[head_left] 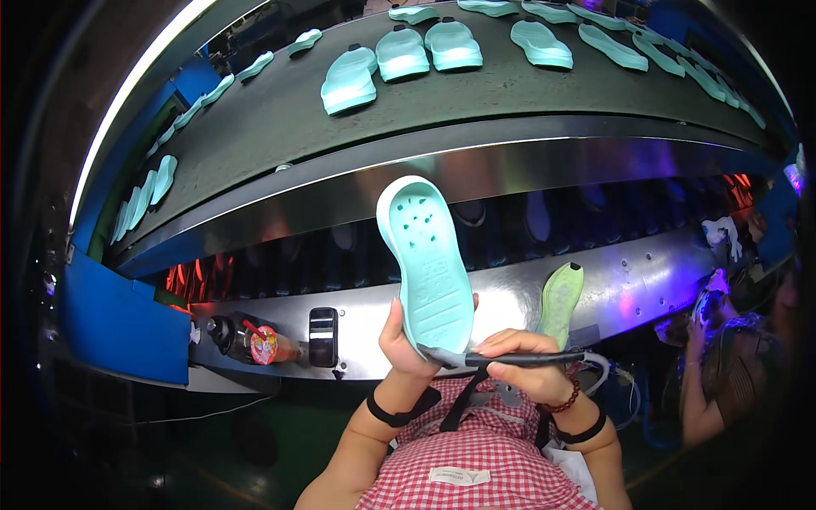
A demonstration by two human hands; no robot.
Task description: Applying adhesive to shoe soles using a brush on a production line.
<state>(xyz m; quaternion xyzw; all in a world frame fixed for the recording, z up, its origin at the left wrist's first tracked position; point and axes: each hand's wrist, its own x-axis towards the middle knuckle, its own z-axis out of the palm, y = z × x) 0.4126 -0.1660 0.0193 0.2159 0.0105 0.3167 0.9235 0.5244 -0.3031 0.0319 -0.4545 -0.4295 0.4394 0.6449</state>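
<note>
A pale aqua shoe sole [435, 289] stands nearly upright in front of me, its inner side with small holes facing me. My left hand [401, 347] is closed round its lower end. In my right hand [531, 361] is a black-handled brush [544, 359], held level with the fingers wrapped round it. The brush's grey tip touches the lower rim of the sole, by my left hand. A pale tube runs off from the handle's right end. Behind my right hand, a green sole [561, 302] lies on the metal ledge.
Several aqua soles [455, 44] sit on the dark conveyor belt [442, 98] beyond a metal rail. A phone [323, 337], a drink cup [276, 347] and a dark bottle [223, 334] are on the ledge [361, 319] at left. Another person [722, 382] is at the right.
</note>
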